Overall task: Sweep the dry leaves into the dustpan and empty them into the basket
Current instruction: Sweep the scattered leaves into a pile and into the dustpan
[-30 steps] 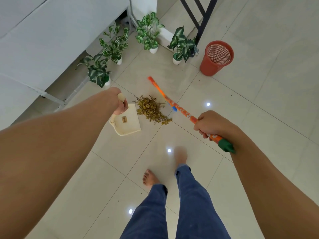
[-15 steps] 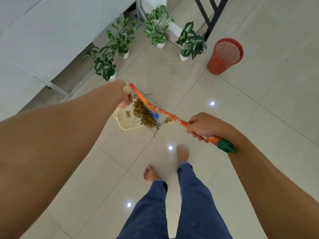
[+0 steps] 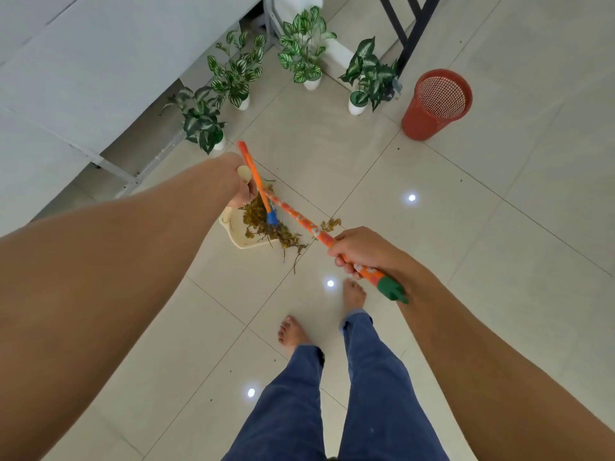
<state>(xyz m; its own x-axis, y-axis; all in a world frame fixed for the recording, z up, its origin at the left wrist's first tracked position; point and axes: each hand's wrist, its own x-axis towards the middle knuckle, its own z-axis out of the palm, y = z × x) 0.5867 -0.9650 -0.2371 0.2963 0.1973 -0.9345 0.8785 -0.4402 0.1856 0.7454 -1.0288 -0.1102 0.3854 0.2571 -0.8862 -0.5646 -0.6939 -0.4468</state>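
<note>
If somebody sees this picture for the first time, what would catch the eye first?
Probably the orange broom, gripped by the right hand at centre, its end among dry leaves on the cream dustpan that the left hand holds. Then the red basket standing at the upper right, beside a row of potted plants.

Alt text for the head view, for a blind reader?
A person's left hand holds a cream dustpan on the tiled floor while the right hand grips an orange broom over dry leaves, partly in the pan. A red mesh basket stands beyond, near potted plants.
</note>
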